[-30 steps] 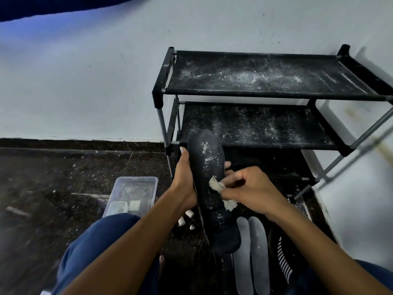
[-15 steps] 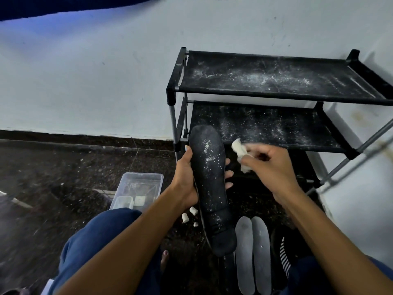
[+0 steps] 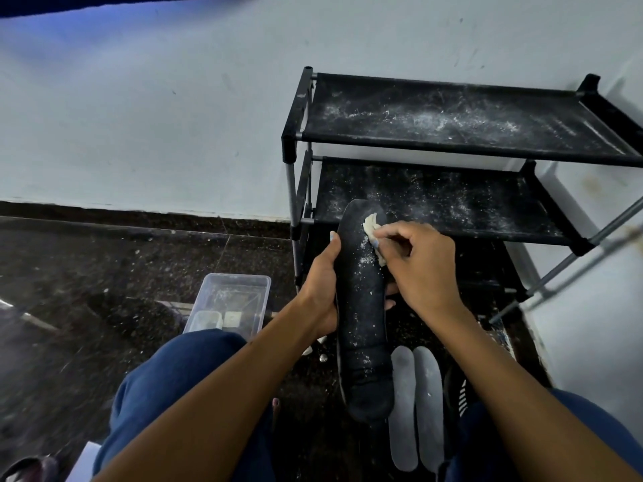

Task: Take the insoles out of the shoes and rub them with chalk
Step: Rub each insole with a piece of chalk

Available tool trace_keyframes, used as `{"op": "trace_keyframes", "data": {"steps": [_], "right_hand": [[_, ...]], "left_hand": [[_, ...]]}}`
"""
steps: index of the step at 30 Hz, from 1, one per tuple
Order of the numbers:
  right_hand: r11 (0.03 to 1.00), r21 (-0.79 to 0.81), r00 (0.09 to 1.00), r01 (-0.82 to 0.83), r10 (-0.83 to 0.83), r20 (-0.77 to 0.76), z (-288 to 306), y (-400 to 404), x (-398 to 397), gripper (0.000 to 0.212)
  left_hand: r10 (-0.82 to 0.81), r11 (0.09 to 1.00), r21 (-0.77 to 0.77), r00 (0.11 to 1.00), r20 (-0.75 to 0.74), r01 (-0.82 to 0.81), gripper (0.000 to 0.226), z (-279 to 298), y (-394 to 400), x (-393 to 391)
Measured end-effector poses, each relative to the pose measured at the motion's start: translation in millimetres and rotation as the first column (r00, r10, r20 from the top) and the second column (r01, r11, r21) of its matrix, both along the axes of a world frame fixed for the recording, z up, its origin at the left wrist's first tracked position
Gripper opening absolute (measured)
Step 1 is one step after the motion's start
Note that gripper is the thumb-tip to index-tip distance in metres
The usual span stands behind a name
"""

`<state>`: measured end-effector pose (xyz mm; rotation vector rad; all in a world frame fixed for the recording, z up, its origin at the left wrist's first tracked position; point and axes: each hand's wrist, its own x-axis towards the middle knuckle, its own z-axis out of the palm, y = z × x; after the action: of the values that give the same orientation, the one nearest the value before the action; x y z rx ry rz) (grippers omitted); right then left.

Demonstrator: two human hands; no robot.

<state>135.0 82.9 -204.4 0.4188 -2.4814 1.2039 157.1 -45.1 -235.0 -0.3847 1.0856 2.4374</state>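
There is a single view, from a wide-angle camera worn on the person's head, looking forward and steeply down over their own forearms and knees. Both arms enter from the bottom edge and meet just right of the frame's centre, where the left hand (image 3: 320,290) and right hand (image 3: 422,266) are close under the lens and fill the middle of the picture. The dark floor (image 3: 104,273) takes the left middle, the pale wall (image 3: 156,116) the upper half, and the black shoe rack (image 3: 452,133) the upper right. Straight edges bow toward the frame borders. A dark blue strip crosses the top left corner.
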Motion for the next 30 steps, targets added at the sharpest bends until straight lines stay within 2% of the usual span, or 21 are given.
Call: {"op": "trace_keyframes", "data": {"steps": [4, 10, 14, 18, 22, 26, 30], "right_hand": [[0.995, 0.089, 0.997, -0.038, 0.043, -0.060, -1, -3, 1, 0.032], [0.987, 0.085, 0.990, -0.137, 0.138, -0.001, -4, -5, 2, 0.025], [0.999, 0.018, 0.997, -0.033, 0.034, -0.065, -4, -5, 2, 0.024], [0.978, 0.046, 0.979, -0.206, 0.205, 0.016, -10, -15, 8, 0.024], [0.996, 0.049, 0.995, -0.070, 0.073, -0.062, -9, -14, 3, 0.022], [0.977, 0.075, 0.980, -0.197, 0.199, -0.020, -11, -22, 8, 0.024], [0.995, 0.055, 0.994, -0.088, 0.091, -0.055, -10, -17, 5, 0.024]], "left_hand": [[-0.024, 1.000, -0.014, 0.999, -0.027, 0.024, 0.085, -1, -1, 1], [-0.025, 0.999, -0.041, 1.000, 0.007, 0.025, 0.089, -8, -5, 5], [-0.033, 0.999, -0.016, 0.999, 0.007, 0.033, 0.089, -9, -5, 9], [-0.008, 1.000, 0.006, 1.000, 0.001, 0.008, 0.085, -9, -7, 11], [0.019, 0.999, -0.050, 1.000, 0.008, -0.018, 0.085, -9, -9, 11], [0.083, 0.997, -0.007, 0.997, 0.000, -0.083, 0.081, -9, -13, 9], [0.060, 0.998, -0.022, 0.998, -0.016, -0.061, 0.084, -10, -13, 8]]}}
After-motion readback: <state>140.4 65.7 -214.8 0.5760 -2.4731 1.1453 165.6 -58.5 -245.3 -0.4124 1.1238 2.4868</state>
